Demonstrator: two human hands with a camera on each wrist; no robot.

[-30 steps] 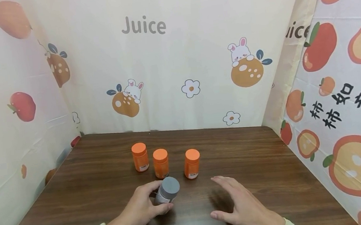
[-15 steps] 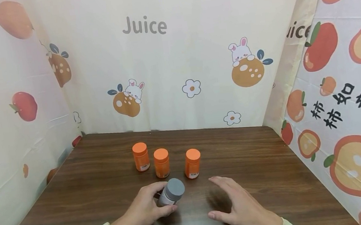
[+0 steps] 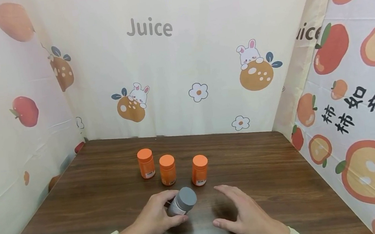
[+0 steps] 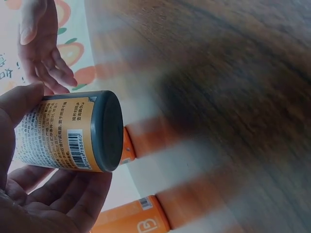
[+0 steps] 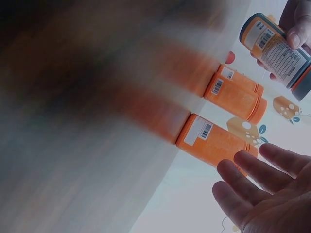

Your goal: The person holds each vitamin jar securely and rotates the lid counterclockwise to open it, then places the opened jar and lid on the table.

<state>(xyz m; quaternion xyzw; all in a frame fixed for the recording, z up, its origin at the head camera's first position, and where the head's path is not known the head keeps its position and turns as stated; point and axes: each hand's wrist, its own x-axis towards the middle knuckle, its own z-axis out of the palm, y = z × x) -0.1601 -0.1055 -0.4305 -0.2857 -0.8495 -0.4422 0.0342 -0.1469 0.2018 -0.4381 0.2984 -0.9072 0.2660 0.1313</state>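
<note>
My left hand [image 3: 153, 217] grips a grey-capped pill bottle [image 3: 182, 202] between thumb and fingers. The bottle leans to the right over the table, its cap toward the right hand. In the left wrist view the bottle [image 4: 63, 131] shows its dark base and a yellow label with small print and a barcode. To the right, my right hand [image 3: 249, 217] is held out over the table with nothing in it, fingers extended and thumb apart. Three orange bottles stand beyond the hands: the left one [image 3: 146, 164], the middle one [image 3: 168, 170] and the right one [image 3: 199, 171].
The dark wood-grain table [image 3: 264, 162] reaches back to a fruit-and-rabbit printed curtain [image 3: 194, 55]. Similar printed cloth hangs at the left [image 3: 16, 85] and right sides [image 3: 344, 108]. The two left orange bottles stand close together, the third slightly apart.
My left hand has moved a little to the right with the grey-capped bottle, which leans further right. My right hand has drifted slightly left. The orange bottles have stayed put.
</note>
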